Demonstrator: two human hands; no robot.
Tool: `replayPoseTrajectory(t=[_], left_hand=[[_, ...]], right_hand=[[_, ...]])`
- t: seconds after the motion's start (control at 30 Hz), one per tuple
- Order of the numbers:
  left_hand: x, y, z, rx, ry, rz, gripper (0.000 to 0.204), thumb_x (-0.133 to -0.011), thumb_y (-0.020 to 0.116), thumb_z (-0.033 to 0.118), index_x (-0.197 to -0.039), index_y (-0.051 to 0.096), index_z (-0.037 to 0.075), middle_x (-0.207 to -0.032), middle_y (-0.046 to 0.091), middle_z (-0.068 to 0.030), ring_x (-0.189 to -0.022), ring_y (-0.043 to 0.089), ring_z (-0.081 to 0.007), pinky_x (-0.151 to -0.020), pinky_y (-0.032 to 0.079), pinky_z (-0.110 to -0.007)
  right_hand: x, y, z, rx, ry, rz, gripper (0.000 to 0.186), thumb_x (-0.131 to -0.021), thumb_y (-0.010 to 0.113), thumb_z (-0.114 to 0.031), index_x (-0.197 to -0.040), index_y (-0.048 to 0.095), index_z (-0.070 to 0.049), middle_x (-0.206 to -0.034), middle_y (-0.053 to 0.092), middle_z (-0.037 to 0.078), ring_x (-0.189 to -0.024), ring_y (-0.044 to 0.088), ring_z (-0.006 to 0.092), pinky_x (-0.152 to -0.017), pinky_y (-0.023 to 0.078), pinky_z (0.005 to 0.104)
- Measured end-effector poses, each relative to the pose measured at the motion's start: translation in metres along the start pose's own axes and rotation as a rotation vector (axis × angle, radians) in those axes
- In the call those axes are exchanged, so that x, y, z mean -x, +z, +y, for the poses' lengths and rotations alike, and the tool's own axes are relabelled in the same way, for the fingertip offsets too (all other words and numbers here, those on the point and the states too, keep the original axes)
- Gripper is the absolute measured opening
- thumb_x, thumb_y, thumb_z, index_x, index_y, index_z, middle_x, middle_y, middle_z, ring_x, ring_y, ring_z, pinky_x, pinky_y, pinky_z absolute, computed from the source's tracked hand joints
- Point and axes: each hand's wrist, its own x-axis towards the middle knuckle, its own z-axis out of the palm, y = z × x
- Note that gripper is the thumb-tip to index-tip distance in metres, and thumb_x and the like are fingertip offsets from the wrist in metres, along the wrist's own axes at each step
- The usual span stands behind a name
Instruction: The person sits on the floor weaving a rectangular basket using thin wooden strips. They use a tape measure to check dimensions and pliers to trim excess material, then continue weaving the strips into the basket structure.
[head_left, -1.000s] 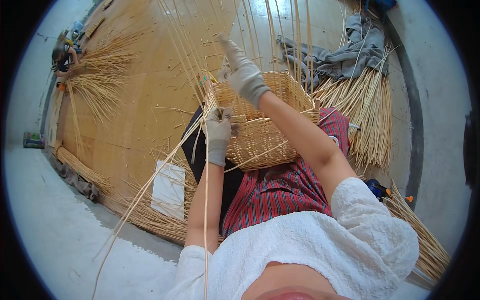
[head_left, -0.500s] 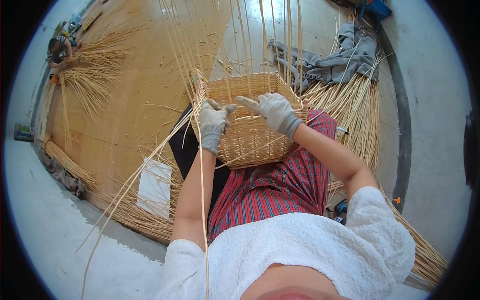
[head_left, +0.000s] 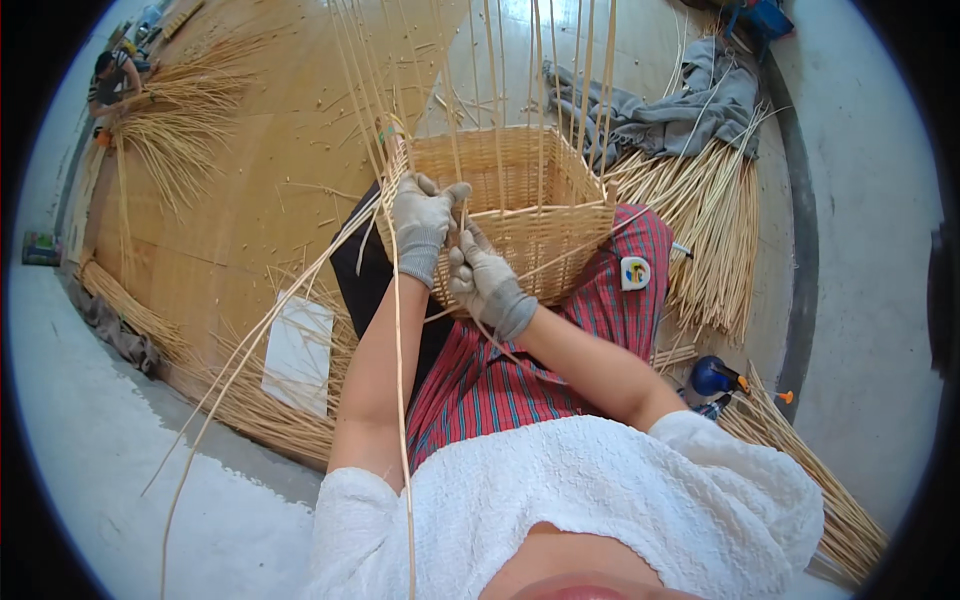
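A half-woven wicker basket [head_left: 550,235] rests in my lap, with long upright stakes [head_left: 497,85] rising from its far and side walls. In a pale work glove, my left hand [head_left: 422,225] is closed on the near rim by the left corner, thumb pointing right. My right hand [head_left: 485,280], gloved too, is just below and right of it against the front wall. Its fingers are pinched around a thin wicker strand, whose tail [head_left: 498,343] comes out under the hand. Other long loose strands [head_left: 270,325] trail from the left corner toward the lower left.
A tape measure [head_left: 635,273] lies on my right thigh's checked cloth. Bundles of wicker rods [head_left: 715,240] are on the floor at right, partly under a grey cloth [head_left: 690,110]. A blue tool [head_left: 712,376] lies by my right side. Another person [head_left: 112,85] works at the far left.
My right hand has come down and left from above the near rim, its pointing finger now folded into a pinch beside my left hand. The tape measure has come into view.
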Motion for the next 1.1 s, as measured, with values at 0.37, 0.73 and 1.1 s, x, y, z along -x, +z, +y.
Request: replayPoseTrajectory(t=[0.37, 0.73, 1.1], left_hand=[[0.112, -0.058, 0.003, -0.350, 1.146, -0.196, 0.015, -0.085, 0.072, 0.010, -0.098, 0.066, 0.007, -0.105, 0.070, -0.0098, -0.110, 0.068, -0.0306, -0.093, 0.056, -0.041], [0.009, -0.111, -0.072, 0.324, 0.155, 0.224, 0.025, -0.097, 0.073, 0.020, -0.110, 0.072, -0.001, -0.093, 0.073, -0.0050, -0.070, 0.063, -0.0098, -0.061, 0.053, -0.025], [0.080, -0.068, -0.026, -0.655, 0.800, 0.276, 0.027, -0.096, 0.062, 0.013, -0.117, 0.068, -0.002, -0.091, 0.064, -0.0152, -0.077, 0.063, -0.0343, -0.074, 0.051, -0.045]], right_hand=[[0.117, 0.004, -0.109, 1.661, 0.129, -0.237, 0.028, -0.099, 0.060, -0.026, -0.120, 0.066, -0.007, -0.095, 0.075, 0.012, -0.084, 0.075, 0.0223, -0.081, 0.059, 0.0357], [-0.050, 0.036, -0.042, 1.858, -1.036, 0.194, 0.044, -0.081, 0.079, -0.048, -0.100, 0.065, -0.010, -0.094, 0.064, 0.013, -0.095, 0.064, 0.0326, -0.082, 0.052, 0.0437], [-0.067, 0.004, -0.056, 1.620, -1.206, -0.116, 0.016, -0.087, 0.069, -0.012, -0.102, 0.071, -0.012, -0.090, 0.067, 0.011, -0.092, 0.064, 0.0341, -0.085, 0.053, 0.0431]])
